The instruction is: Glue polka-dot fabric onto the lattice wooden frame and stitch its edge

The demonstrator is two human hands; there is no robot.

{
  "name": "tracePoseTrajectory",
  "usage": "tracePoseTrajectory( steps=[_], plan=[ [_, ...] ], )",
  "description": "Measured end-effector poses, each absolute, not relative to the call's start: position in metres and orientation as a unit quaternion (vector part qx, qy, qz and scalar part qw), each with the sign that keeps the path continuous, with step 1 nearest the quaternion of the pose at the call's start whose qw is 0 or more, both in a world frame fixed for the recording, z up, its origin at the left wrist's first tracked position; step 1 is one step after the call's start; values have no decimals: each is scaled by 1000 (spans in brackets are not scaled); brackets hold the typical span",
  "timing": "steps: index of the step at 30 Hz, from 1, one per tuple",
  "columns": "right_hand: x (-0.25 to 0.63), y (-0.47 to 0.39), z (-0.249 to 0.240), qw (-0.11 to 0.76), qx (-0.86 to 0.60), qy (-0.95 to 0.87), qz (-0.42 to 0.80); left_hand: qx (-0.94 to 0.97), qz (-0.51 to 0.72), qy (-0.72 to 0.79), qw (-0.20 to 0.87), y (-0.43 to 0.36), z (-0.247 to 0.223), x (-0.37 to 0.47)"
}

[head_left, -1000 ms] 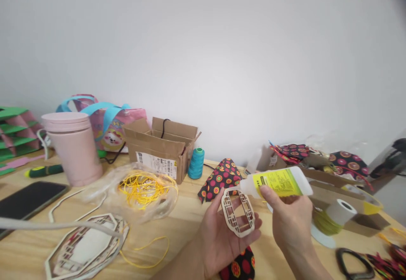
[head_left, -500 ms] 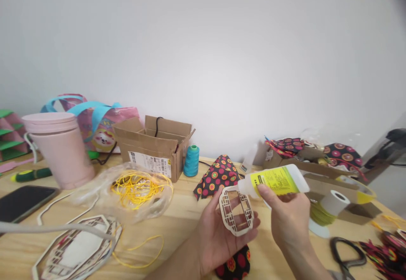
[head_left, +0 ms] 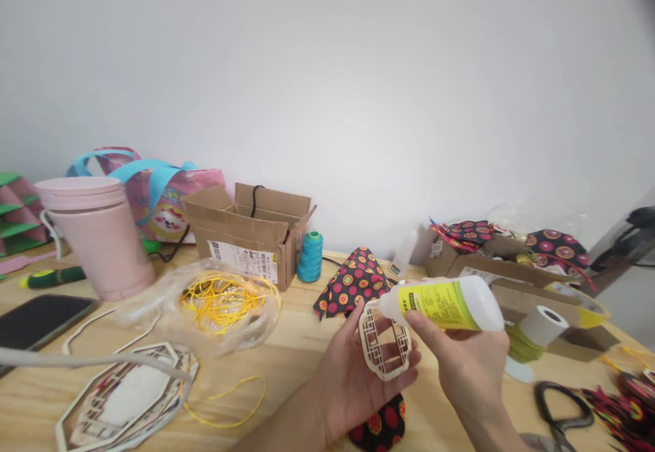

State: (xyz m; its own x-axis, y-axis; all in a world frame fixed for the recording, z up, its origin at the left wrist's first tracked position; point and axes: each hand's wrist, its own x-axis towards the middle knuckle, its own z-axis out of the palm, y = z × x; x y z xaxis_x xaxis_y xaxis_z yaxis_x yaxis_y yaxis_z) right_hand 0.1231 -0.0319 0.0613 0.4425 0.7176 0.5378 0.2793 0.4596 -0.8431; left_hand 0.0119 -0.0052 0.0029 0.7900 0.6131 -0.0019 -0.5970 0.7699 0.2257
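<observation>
My left hand (head_left: pixel 348 370) is palm up, holding a small wooden lattice frame (head_left: pixel 372 353) with a scalloped outline between thumb and fingers. In my right hand (head_left: pixel 465 363) is a white squeeze glue bottle (head_left: pixel 484 302) with a yellow-green label, tipped over sideways. Its nozzle end is at the upper edge of the frame; whether it touches or any glue is out, I cannot tell. Behind the frame lies a piece of dark patterned fabric (head_left: pixel 355 281). Another patterned fabric piece (head_left: pixel 381 428) is partly hidden below my left hand.
An open cardboard box (head_left: pixel 245 233), a teal thread spool (head_left: pixel 310 257) and a pink cup (head_left: pixel 102 240) stand at the back left. Yellow cord (head_left: pixel 225 302) lies in a plastic bag. Scissors (head_left: pixel 563 407) and a green cord spool (head_left: pixel 529 339) are at right. A phone (head_left: pixel 41 319) lies far left.
The glue bottle has tilted, its base dropping slightly, with the nozzle still at the frame's upper edge. My left hand and the frame have barely moved.
</observation>
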Motion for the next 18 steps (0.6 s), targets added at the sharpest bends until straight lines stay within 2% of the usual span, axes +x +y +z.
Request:
tracePoseTrajectory(
  steps=[18],
  plan=[
    [123,-32,58,692,-509,-496,131,102,320,38,941,-7,5,12]
  ],
)
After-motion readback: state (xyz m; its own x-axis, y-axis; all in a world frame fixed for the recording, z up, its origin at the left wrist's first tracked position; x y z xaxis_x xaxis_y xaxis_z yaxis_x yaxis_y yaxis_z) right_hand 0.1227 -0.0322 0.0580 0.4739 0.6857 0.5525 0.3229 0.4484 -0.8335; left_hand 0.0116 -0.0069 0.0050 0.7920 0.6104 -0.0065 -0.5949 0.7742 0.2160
